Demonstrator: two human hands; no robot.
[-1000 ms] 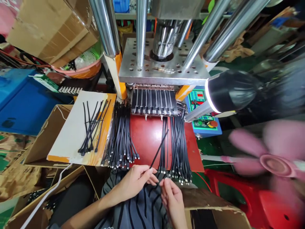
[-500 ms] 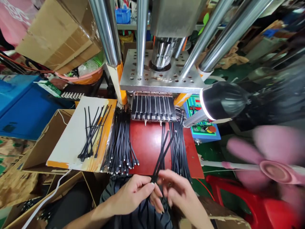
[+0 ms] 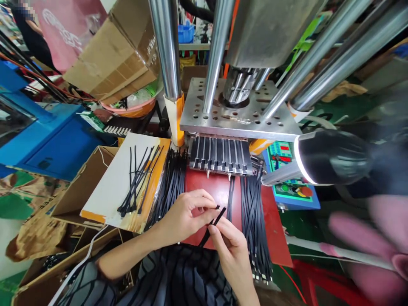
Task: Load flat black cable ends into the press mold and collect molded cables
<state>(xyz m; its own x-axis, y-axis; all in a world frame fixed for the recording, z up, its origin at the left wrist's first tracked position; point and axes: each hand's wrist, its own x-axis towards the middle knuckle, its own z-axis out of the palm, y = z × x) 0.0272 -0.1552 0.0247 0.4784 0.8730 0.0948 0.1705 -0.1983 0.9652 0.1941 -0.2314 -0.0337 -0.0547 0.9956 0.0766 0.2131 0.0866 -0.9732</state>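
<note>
My left hand point(image 3: 186, 216) is closed, pinching the end of a black flat cable between thumb and fingertips. Beside it my right hand point(image 3: 232, 248) grips a second black flat cable point(image 3: 219, 216) near its tip, thumb on top. Both lengths slant down toward my lap, where their lower parts are partly hidden. Just beyond the hands, a metal fixture point(image 3: 221, 157) with several parallel slots sits under the press plate point(image 3: 204, 121). A bundle of black cables point(image 3: 253, 212) with small metal connectors lies right of my hands; another bundle point(image 3: 172, 174) lies left, partly covered by my left arm.
A white board point(image 3: 108, 182) at left carries several cables. A lamp point(image 3: 328, 155) and a control box point(image 3: 287, 170) with buttons stand at right, near a pink fan point(image 3: 357, 238). Steel columns point(image 3: 165, 51) rise around the press. The red work surface point(image 3: 197, 182) spans the front.
My hands have moved forward over the red surface and up to the cable tips; earlier the cables stuck out well beyond them. My right hand has closed on a cable. The view has shifted left.
</note>
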